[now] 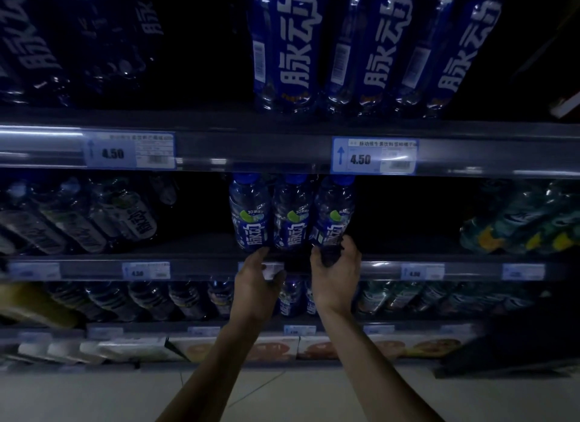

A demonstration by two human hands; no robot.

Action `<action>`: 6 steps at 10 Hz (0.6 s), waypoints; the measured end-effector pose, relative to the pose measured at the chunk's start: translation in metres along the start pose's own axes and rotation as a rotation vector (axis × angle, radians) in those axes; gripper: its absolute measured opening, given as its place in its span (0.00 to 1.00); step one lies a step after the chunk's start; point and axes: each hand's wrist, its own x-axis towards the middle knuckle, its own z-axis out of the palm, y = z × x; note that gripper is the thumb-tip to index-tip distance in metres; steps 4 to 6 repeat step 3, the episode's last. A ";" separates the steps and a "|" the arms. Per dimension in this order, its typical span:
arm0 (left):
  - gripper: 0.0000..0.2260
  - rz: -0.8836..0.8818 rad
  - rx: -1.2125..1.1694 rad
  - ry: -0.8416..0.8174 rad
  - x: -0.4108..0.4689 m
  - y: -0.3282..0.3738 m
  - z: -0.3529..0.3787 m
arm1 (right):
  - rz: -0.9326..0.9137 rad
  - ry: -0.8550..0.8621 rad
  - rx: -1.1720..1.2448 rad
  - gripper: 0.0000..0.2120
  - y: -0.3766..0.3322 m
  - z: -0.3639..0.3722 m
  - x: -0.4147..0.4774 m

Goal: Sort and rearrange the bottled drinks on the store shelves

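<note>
Three blue-capped bottles with blue labels stand side by side at the front of the middle shelf (201, 261). My right hand (337, 275) is wrapped around the base of the right bottle (333, 220). My left hand (257, 278) reaches up with its fingertips touching the bottom of the left bottle (249, 216), fingers apart. The middle bottle (292, 219) stands between them, untouched.
Larger blue bottles (370, 51) fill the top shelf above a 4.50 price tag (373, 156). Pale-labelled bottles (81, 220) lie at the middle shelf's left, green-labelled ones (527, 223) at its right. More bottles (175, 299) line the lower shelf, with boxes (276, 348) beneath.
</note>
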 end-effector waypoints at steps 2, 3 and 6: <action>0.26 0.002 -0.081 -0.064 -0.010 0.015 -0.024 | -0.061 -0.068 -0.083 0.27 -0.016 -0.016 -0.016; 0.25 0.033 -0.088 -0.083 -0.017 0.028 -0.039 | -0.095 -0.095 -0.115 0.25 -0.032 -0.028 -0.026; 0.25 0.033 -0.088 -0.083 -0.017 0.028 -0.039 | -0.095 -0.095 -0.115 0.25 -0.032 -0.028 -0.026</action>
